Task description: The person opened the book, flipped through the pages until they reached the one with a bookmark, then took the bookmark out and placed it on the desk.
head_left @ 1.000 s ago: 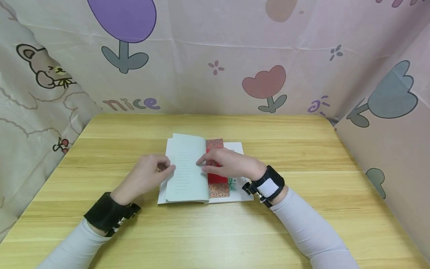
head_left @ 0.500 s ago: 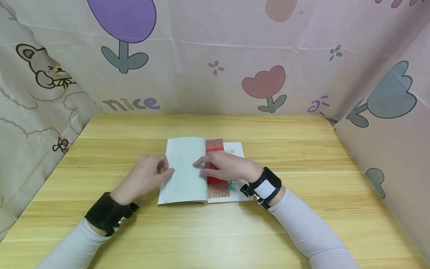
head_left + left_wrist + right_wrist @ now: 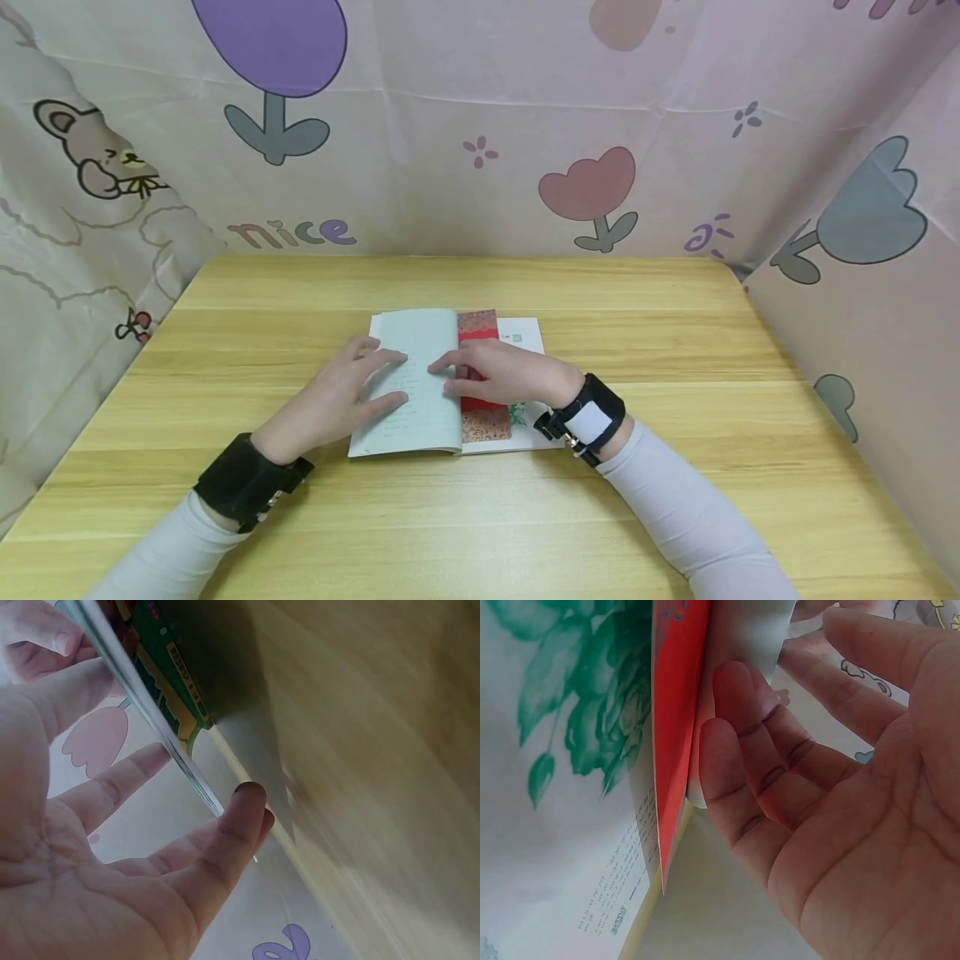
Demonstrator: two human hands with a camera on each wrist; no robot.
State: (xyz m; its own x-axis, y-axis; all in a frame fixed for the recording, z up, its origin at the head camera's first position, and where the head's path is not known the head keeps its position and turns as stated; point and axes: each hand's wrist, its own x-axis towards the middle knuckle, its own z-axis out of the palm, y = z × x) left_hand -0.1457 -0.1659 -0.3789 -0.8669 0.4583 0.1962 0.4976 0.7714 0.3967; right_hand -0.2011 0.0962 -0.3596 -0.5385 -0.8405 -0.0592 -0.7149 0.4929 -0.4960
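Observation:
A paperback book (image 3: 420,379) lies spread on the table, its printed left page up. Along its inner fold on the right side is a flat red slip (image 3: 483,423) with patterned ends, partly covered by a hand. My left hand (image 3: 341,400) rests its spread fingers and thumb on the left page. In the left wrist view those fingers reach about the book's outer edge (image 3: 150,712), with a green and yellow cover beneath. My right hand (image 3: 506,371) reaches across the slip, fingertips on the left page near the fold. Its fingers (image 3: 727,761) bend gently beside the red slip (image 3: 681,697).
The book's right page (image 3: 570,697) bears a green flower print and small text. A wood-grain table (image 3: 480,517) spreads around the book. Printed cloth (image 3: 420,125) hangs along the back and both sides. Each wrist wears a black strap (image 3: 243,483).
The left page has settled flatter. My left hand has moved from pinching at the page's outer edge to lying spread on it. My right hand has shifted slightly left.

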